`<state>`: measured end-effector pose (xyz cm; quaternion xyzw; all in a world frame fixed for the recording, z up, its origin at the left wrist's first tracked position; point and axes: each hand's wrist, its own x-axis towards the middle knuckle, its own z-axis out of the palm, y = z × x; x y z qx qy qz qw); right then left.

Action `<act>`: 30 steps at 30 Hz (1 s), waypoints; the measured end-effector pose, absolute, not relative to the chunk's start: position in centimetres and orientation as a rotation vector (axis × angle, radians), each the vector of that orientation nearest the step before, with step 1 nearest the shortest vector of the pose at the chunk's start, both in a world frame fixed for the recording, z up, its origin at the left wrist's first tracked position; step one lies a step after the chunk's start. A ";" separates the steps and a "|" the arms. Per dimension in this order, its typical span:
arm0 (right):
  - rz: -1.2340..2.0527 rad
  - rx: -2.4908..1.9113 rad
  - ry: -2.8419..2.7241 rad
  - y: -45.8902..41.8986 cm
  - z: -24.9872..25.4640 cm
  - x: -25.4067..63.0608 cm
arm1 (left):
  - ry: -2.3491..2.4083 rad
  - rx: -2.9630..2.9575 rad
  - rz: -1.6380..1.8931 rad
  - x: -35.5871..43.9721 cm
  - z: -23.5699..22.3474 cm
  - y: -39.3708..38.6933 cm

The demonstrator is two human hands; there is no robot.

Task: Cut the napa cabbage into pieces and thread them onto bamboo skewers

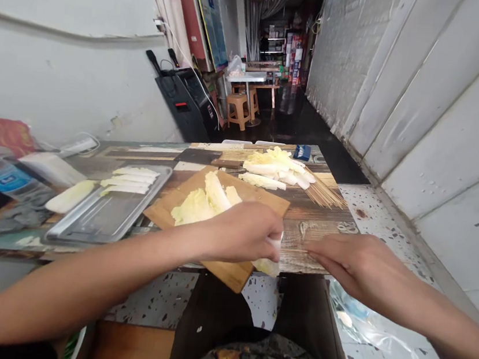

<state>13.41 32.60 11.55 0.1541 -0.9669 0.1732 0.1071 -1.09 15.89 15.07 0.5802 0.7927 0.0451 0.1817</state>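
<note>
My left hand (253,230) is closed around a folded piece of napa cabbage leaf (266,266), whose pale end hangs below the fingers at the right edge of the wooden cutting board (234,275). To its right, over the table's front edge, my right hand (354,260) has its fingers pinched together and pointing at the leaf. Whatever thin thing it may hold does not show clearly. More cabbage leaves (195,206) lie on the board. Behind it rests a heap of cabbage leaves (274,163), partly on a bundle of bamboo skewers (325,193).
A clear plastic tray (98,226) at the left holds several cabbage strips (132,181). Beside it are a cabbage piece (70,195) and a plastic bottle (8,176). A small blue box (302,152) stands at the back. The board overhangs the table's front edge.
</note>
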 end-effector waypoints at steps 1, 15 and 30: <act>0.507 0.450 -2.849 32.6 11.6 13.6 | 2.215 1.613 0.167 -1.0 14.9 16.0; 0.587 0.278 -2.846 32.7 9.5 13.5 | 2.162 1.716 0.087 -3.0 15.5 16.5; 0.539 0.307 -2.878 33.4 10.0 14.0 | 2.156 1.580 0.175 -3.5 13.6 15.5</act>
